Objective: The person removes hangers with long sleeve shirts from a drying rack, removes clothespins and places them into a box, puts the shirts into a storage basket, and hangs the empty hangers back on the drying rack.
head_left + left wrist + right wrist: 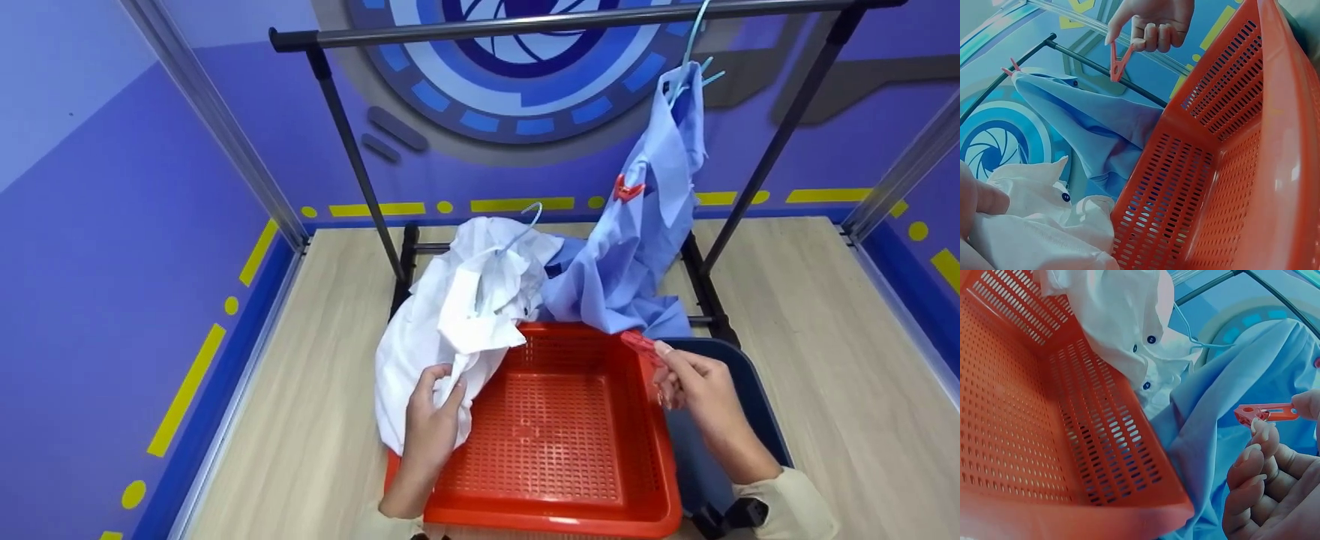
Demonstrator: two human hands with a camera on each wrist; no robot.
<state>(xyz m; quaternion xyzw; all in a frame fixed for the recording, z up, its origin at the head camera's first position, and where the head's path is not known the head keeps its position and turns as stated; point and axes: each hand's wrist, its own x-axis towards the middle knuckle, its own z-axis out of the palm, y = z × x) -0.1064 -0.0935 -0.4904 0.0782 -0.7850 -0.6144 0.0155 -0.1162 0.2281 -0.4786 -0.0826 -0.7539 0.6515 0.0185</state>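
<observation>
A white shirt (427, 330) with dark buttons and a light blue hanger (517, 232) in its collar drapes over the left part of a red basket (652, 517). My left hand (431, 420) pinches a strip of the shirt's fabric between thumb and fingers. Above the basket's right rim, my right hand (701, 382) holds a red clothespin (640, 343) between thumb and fingers; the right wrist view shows this clothespin (1266, 413) clearly. Behind hangs a blue shirt (652, 217) on a hanger, another red clothespin (628, 189) clipped to it.
A black clothes rack (480, 28) stands behind the basket, with the blue shirt on its rail. A dark blue bin (697, 450) sits beside the basket on the right. Printed purple panels (97, 247) surround the wood-look floor (300, 345).
</observation>
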